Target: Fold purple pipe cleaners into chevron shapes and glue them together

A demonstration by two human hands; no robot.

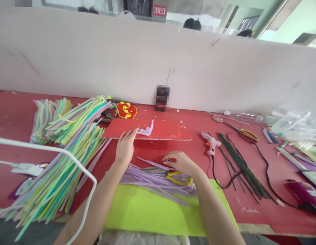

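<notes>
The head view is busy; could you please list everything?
Table: one, red, below
Partition: one, white, behind
Board: one, red, centre
Bent piece: one, lilac, on board
Mat: one, lime, front
Loose strips: many, lilac, on mat
Pastel strips: many, mixed, left
Shape: one, red and yellow, back
Scissors: two, yellow-handled, centre and right
Glue gun: one, pink, right
Sticks: many, dark green, right
Plastic: several, clear, right
Blurred item: one, dark, back
Cables: several, white left, black right
Sign: one, red, top
Heads: several, dark-haired, beyond partition
Left hand: one, on board
Right hand: one, over strips

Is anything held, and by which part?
Left hand touches the red board at its near edge; right hand is at a lavender stem. Whether either grips cannot be told.
</notes>
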